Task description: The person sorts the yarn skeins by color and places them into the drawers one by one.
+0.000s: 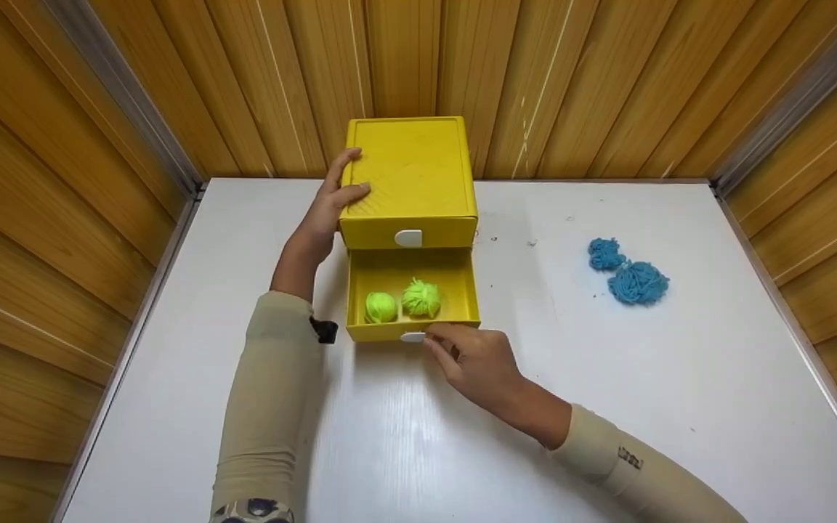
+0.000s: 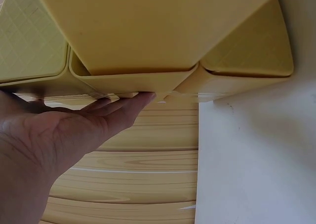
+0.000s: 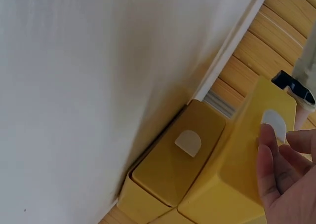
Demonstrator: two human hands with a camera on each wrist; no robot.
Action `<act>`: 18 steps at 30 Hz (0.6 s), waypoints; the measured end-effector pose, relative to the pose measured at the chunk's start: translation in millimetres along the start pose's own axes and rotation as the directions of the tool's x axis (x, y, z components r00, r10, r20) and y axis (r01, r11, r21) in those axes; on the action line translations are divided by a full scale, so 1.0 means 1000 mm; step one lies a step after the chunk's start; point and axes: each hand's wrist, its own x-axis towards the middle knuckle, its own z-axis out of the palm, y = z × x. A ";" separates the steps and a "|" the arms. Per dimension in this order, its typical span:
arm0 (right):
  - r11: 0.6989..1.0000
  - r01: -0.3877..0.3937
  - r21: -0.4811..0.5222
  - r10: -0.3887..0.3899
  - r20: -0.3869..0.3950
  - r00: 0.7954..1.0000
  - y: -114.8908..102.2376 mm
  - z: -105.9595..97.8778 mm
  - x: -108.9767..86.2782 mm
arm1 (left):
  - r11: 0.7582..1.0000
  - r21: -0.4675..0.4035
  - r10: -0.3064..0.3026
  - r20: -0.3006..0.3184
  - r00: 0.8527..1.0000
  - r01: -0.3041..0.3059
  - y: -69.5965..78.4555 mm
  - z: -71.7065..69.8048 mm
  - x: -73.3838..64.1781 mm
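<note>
A yellow drawer cabinet [image 1: 407, 167] stands at the table's far side, its upper drawer front [image 1: 371, 233] closed. Below that, the middle drawer [image 1: 375, 333] is pulled out. Two neon yellow-green yarn balls [image 1: 421, 298] lie inside it, side by side. My right hand [image 1: 485, 365] pinches the white handle [image 3: 274, 124] on this drawer's front. At the cabinet's left side, my left hand [image 1: 322, 211] rests with its thumb on top; in the left wrist view its fingers [image 2: 121, 114] lie nearly straight along the side wall. The right wrist view shows a closed bottom drawer [image 3: 170, 169].
Two blue yarn balls, a large one [image 1: 638, 283] and a smaller one [image 1: 605, 254], touch each other on the white table [image 1: 680, 385] to the right. Wood-patterned walls [image 1: 535, 87] enclose the back and sides. Small specks of fluff lie near the cabinet.
</note>
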 end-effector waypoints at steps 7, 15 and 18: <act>0.999 -0.040 0.036 0.040 0.015 0.999 -0.004 0.009 -0.003 | 1.000 0.004 0.012 0.007 1.000 -0.013 0.001 -0.002 -0.002; 0.990 -0.117 0.081 0.117 -0.004 0.993 -0.007 0.010 -0.002 | 1.000 -0.009 0.015 0.013 1.000 -0.015 0.001 -0.001 -0.001; 0.989 -0.120 0.088 0.122 -0.016 0.992 -0.006 0.012 -0.002 | 1.000 -0.013 0.010 0.006 1.000 -0.010 0.000 -0.001 -0.001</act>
